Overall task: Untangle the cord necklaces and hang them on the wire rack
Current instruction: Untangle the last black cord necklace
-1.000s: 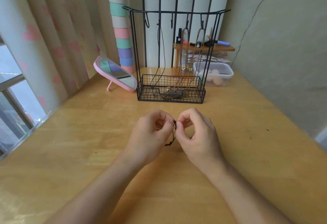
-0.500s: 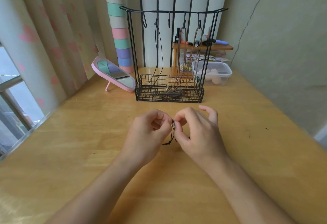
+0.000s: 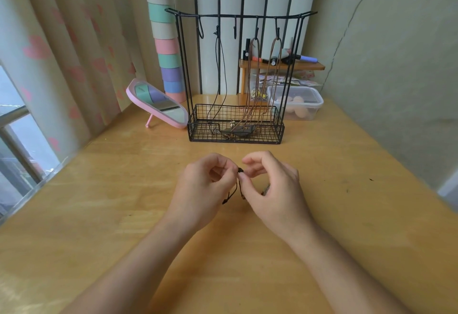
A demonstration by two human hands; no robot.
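Observation:
My left hand (image 3: 205,187) and my right hand (image 3: 270,189) meet over the middle of the wooden table, both pinching a thin dark cord necklace (image 3: 238,184). Its knot shows between my fingertips and two short knotted ends dangle below. Most of the cord is hidden under my hands. Behind them stands the black wire rack (image 3: 238,16) with a row of hooks. A black cord necklace (image 3: 219,70) hangs from one hook, and two brown cord necklaces (image 3: 256,78) hang from hooks further right. Their pendants lie in the rack's basket (image 3: 235,140).
A pink-framed mirror (image 3: 158,104) leans left of the rack. A clear plastic box (image 3: 297,101) and a small wooden shelf (image 3: 280,65) with pens stand behind it on the right. Curtains and a window edge the table's left side; a wall runs along the right.
My right hand's fingers have opened and spread a little while still pinching the cord with the thumb. Both hands stay in the same spot over the table.

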